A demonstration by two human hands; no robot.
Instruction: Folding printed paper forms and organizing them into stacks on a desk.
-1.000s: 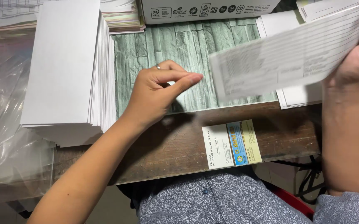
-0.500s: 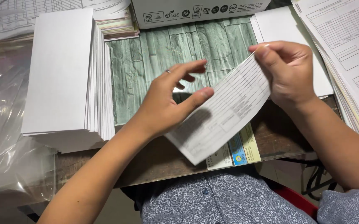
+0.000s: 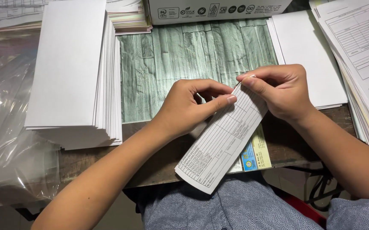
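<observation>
So the folded form (image 3: 223, 142) is a long narrow strip of white paper printed with a grid of ruled lines and small boxes, held slanted over the near edge of the table (image 3: 150, 164), its top end up between both hands and its bottom corner hanging out over the person's lap. The left hand (image 3: 188, 106) is mostly curled, thumb pressed flat on the upper part of the strip with the other fingers tucked behind it, and the right hand (image 3: 280, 91) is pinched closed on the very top corner, thumb and forefinger tips together. The print is way too small to read from here, and the right hand covers whatever is behind the top edge, so I can't tell how many layers are folded. A little blue and yellow sticker (image 3: 255, 155) on the table edge is half hidden behind the strip. The table is dark wood with a green stone-pattern mat (image 3: 184, 55) on top. A tall stack of white envelopes (image 3: 71, 68) sits left, crinkly clear plastic (image 3: 10, 140) beyond it, a cardboard box (image 3: 218, 8) cut off at the top, plain white sheets (image 3: 308, 47) and a pile of printed forms (image 3: 359, 47) running off the right.
</observation>
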